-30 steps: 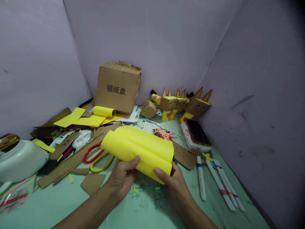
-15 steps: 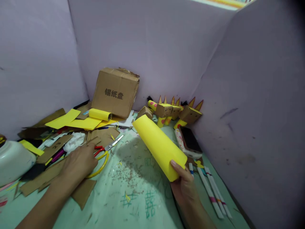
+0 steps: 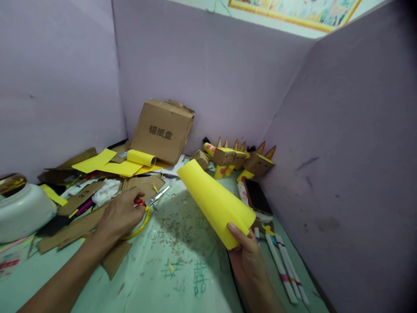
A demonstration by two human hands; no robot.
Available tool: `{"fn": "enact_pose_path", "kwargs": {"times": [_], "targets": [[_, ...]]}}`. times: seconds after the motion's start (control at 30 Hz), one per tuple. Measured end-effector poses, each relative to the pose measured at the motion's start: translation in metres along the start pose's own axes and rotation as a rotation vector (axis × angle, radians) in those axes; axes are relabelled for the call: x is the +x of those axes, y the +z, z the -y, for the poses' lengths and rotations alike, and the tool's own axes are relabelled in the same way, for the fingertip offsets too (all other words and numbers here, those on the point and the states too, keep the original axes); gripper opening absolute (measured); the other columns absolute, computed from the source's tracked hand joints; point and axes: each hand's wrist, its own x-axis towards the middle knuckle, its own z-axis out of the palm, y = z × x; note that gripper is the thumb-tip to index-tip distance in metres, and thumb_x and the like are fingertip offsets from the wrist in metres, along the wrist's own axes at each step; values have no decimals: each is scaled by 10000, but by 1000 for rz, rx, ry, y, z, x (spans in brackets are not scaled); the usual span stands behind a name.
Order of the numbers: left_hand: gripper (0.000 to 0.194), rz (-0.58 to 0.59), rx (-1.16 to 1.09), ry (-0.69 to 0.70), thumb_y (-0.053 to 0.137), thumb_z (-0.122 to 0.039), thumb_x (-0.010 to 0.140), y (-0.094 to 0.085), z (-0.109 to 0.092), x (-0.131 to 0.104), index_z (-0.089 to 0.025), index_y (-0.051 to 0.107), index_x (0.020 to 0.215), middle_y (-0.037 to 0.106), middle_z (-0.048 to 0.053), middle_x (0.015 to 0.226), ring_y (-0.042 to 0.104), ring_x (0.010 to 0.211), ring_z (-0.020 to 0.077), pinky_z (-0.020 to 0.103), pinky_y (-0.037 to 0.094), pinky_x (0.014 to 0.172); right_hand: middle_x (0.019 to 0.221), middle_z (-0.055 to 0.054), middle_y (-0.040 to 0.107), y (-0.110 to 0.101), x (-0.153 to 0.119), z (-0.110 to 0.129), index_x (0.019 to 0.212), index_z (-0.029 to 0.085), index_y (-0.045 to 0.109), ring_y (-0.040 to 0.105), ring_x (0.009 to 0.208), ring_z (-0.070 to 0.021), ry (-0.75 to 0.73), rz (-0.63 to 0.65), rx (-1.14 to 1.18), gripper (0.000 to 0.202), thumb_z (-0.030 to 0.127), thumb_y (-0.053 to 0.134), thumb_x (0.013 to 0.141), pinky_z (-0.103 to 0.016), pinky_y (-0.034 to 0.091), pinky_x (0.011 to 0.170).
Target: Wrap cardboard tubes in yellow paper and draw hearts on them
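My right hand point(image 3: 246, 252) grips the lower end of a rolled yellow paper tube point(image 3: 215, 202), thumb on top, the tube slanting up to the left. At the red handles of the scissors point(image 3: 157, 195) is my left hand point(image 3: 125, 211), its fingers curled round them; the blades point up and right, away from it. A curved yellow strip point(image 3: 140, 227) lies just below the scissors. Under and beside my left forearm are cardboard strips point(image 3: 73, 228).
A cardboard box point(image 3: 161, 132) leans on the back wall. Yellow sheets point(image 3: 94, 161) and a white jar point(image 3: 24, 211) are at the left. Cardboard-headed figures point(image 3: 259, 164), a phone point(image 3: 257, 196) and markers point(image 3: 282, 271) are at the right.
My left hand has moved right onto the scissors' handles and its fingers have closed there. The yellow tube has shifted slightly in my right hand. The camera view has tilted up.
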Motion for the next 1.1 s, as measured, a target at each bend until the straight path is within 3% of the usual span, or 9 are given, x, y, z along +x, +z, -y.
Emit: {"fn": "enact_pose_path", "kwargs": {"times": [0.1,0.17,0.2,0.27,0.37,0.47,0.7,0.87,1.1], "targets": [[363,246,-263,9,383,-381,806,11,-31,-20,-156,551,1035,686,69,846,649,712,206,302,503,590,974,-120,720,-3,-3,-8,1037,135,645,651,922,-305,-66,32,-238,513,336,776,584,-396,513,794],[290,621,-405,-25,454,-384,765,19,-50,-37,-136,591,823,654,52,661,594,537,180,272,449,461,888,-129,734,-3,-4,-13,925,114,676,663,853,-312,-71,70,-435,436,351,783,575,-383,522,741],[210,670,-391,34,520,-339,725,21,-57,-45,-142,593,714,622,30,587,560,500,158,254,421,450,873,-126,735,-3,-5,-15,908,112,680,667,829,-307,-51,133,-490,414,346,780,581,-375,523,724],[151,539,-337,239,564,-265,715,21,-65,-59,-155,587,615,593,11,554,539,525,139,243,409,492,914,-115,731,0,-8,-16,956,118,668,668,826,-289,22,351,-479,433,315,778,586,-359,523,722],[108,132,-294,596,518,-195,797,18,-63,-67,-157,614,766,637,46,731,574,698,159,273,451,636,1034,-89,700,4,-12,-9,1081,152,607,657,885,-268,154,638,-346,575,251,806,551,-360,513,769],[120,-3,-173,810,497,-125,815,22,-56,-65,-162,599,866,625,79,861,559,821,189,329,451,723,1155,-84,645,5,-12,3,1168,181,555,608,1022,-266,196,717,-319,659,217,805,559,-389,462,883],[172,-11,63,945,523,-95,802,35,-55,-64,-153,570,957,607,102,959,511,934,241,424,405,823,992,-85,674,-9,6,15,965,167,631,614,921,-227,-34,57,-377,394,268,729,597,-383,461,849],[364,44,321,1018,547,-180,796,48,-56,-58,-138,504,1155,578,159,1142,478,1058,317,500,364,893,775,-31,678,-12,13,13,798,159,639,625,713,-158,-60,91,-421,140,186,590,670,-309,492,700],[516,130,494,914,527,-131,654,52,-61,-39,-132,508,1170,568,151,1100,519,1002,316,459,390,858,735,-33,680,-10,15,6,781,153,656,616,676,-160,-134,34,-500,149,110,561,675,-316,483,698]]}}
